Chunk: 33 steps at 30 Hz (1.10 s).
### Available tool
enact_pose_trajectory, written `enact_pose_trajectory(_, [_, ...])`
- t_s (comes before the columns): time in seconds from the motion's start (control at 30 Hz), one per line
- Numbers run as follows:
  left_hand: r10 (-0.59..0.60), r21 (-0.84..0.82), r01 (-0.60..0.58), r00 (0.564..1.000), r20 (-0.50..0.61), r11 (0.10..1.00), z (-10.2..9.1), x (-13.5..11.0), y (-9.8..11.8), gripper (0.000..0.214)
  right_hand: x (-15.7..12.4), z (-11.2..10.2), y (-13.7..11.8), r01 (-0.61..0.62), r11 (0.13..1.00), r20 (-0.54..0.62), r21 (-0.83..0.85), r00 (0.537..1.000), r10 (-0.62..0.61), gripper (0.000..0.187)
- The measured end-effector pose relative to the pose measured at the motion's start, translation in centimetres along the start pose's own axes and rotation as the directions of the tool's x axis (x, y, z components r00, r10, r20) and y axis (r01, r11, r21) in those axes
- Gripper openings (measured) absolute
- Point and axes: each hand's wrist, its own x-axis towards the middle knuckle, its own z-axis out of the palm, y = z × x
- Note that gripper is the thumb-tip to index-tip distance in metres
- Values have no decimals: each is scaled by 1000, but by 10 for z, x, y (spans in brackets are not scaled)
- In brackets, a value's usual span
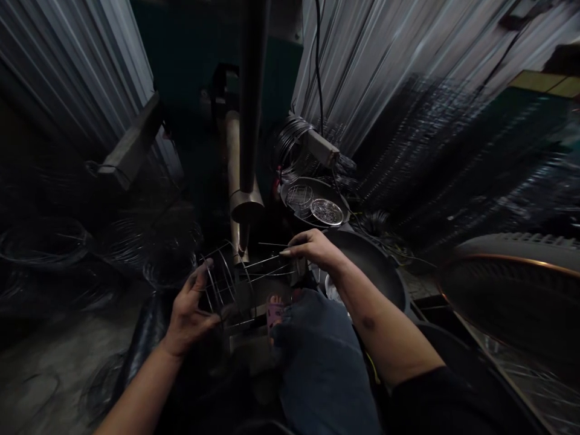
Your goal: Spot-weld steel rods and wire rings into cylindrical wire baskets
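A round wire basket frame (222, 284), made of thin metal rings and rods, lies on its side at the lower centre. My left hand (188, 311) is closed around its left end, with the thumb above and fingers below. My right hand (312, 249) pinches a thin straight metal wire (265, 262) that reaches left to the frame. Over that spot stands a thick vertical metal rod (251, 121) with a narrow tip, which looks like a spot welder's electrode. A copper-coloured bar (234, 151) runs behind it. Dim light obscures the exact contact point.
Round wire pieces lie in a dark basin (290, 196) behind my right hand. Another wide dark basin (380, 266) stands beside my right forearm. Wire coils (292, 142) hang at the back, and more wire rings (45, 241) are at left. A large round fan-like object (516, 302) stands right.
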Motion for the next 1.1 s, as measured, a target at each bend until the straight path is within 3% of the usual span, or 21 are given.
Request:
enact_pose_trajectory(0.6, [-81,-106,75,995,-55,991,7,22,-11,93,30,-7,-7,64,998,8,-16,998,-64,30])
enact_pose_trajectory(1.1, [-124,-112,117,991,-52,987,9,23,-9,96,28,-9,-6,52,999,24,5,998,-52,31])
